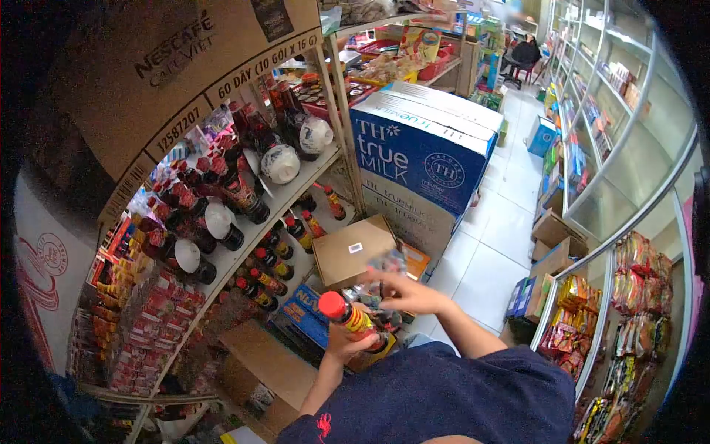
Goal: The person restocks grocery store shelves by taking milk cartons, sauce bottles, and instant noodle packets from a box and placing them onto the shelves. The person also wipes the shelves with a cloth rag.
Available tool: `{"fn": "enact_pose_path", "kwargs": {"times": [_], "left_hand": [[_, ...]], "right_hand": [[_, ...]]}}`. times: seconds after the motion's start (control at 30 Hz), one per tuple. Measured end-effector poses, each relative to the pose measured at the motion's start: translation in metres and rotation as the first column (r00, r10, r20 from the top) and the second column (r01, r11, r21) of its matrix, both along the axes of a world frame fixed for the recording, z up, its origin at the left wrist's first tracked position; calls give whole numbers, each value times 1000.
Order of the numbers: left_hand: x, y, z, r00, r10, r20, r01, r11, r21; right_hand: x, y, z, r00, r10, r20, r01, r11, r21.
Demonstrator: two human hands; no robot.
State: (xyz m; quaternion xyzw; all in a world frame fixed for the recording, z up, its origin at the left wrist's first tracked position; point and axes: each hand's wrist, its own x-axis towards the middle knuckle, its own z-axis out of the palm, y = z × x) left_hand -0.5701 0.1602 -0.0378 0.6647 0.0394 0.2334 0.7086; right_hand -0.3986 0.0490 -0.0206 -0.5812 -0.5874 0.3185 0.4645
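Note:
My left hand [346, 342] is wrapped round a sauce bottle [358, 320] with a red cap and a yellow-and-red label, tilted with its cap toward the upper left. Just right of the bottle is my right hand [411, 294], its fingers bent and smeared by motion. At its fingertips is a blurred greyish, crumpled thing [390, 263] that looks held, though I cannot make out what it is. A closed cardboard box [355, 250] with a white label lies just beyond both hands. Similar red-capped bottles [272, 260] stand on the lower shelf to the left.
Dark drink bottles [240, 185] and white bowls [281, 164] fill the shelf [296, 175] above. Stacked milk cartons [421, 148] stand ahead. An open cardboard box [259, 362] is at lower left. A tiled aisle [473, 274] runs past glass cabinets and hanging packets [573, 318] on the right.

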Motion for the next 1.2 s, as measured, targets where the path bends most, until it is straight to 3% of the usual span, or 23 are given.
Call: {"fn": "enact_pose_path", "kwargs": {"times": [0.03,0.07,0.13,0.17,0.2,0.27,0.33,0.4,0.47,0.53,0.57,0.6,0.67,0.73,0.77,0.8,0.9,0.97,1.0,1.07,1.1,1.13,1.2], "left_hand": [[-1,2,4,1000,-23,20,22,999,47],[-1,6,5,999,-23,25,22,999,47],[-2,9,6,999,-2,-34,1,1000,-9],[-2,7,9,996,32,-81,-43,990,-135],[0,10,5,996,48,-72,-57,991,-118],[0,10,-6,983,167,-77,-179,961,-208],[2,7,2,962,264,-75,-274,936,-220],[5,9,8,948,317,14,-272,835,-479],[10,15,30,968,249,-24,-228,836,-499],[11,21,34,966,141,-216,-207,922,-327],[14,19,36,962,158,-224,-228,914,-336],[21,11,37,966,188,-179,-223,954,-199],[39,0,41,971,226,-73,-220,971,90],[54,3,32,961,1,-276,-67,970,-232],[60,5,24,977,-18,-212,-27,978,-207],[61,4,31,958,-71,-278,3,971,-238],[62,10,23,942,-84,-325,55,994,-100],[58,7,30,951,-47,-304,41,999,-28],[58,5,34,950,-44,-308,36,999,-30],[64,-5,36,826,349,-442,-202,916,347],[67,-8,33,821,509,-260,-391,831,396],[65,-7,31,817,516,-258,-399,828,395],[57,2,37,856,393,-336,-223,867,447]], "right_hand": [[-10,-6,-7,998,11,-59,-11,1000,-1],[-19,-8,-10,991,-113,-70,119,988,99],[-11,-7,-2,974,-212,-83,222,966,133],[-9,-5,-2,940,-331,-80,340,929,149],[-7,-4,-1,946,-300,-120,315,939,137],[-9,2,4,925,-379,20,358,890,281],[-2,4,0,863,-469,-185,505,799,326],[5,2,11,795,-344,-499,545,767,339],[10,3,2,824,-216,-524,481,756,445],[1,16,11,885,-158,-438,397,747,532],[-2,21,15,932,-117,-343,317,723,614],[-4,23,16,957,-158,-242,271,782,561],[3,43,1,975,-154,-161,222,706,673],[-4,47,10,806,-244,-539,510,749,423],[-5,46,22,652,-100,-751,474,828,301],[-2,40,35,563,9,-826,343,907,244],[11,34,26,540,43,-841,181,969,165],[5,36,39,660,-58,-749,212,971,112],[2,41,39,657,-56,-752,208,972,109],[-8,54,39,715,-362,-598,466,884,22],[-17,59,44,724,-418,-549,543,836,80],[-17,60,42,728,-412,-547,536,840,81],[-10,64,33,765,-398,-506,488,871,52]]}}
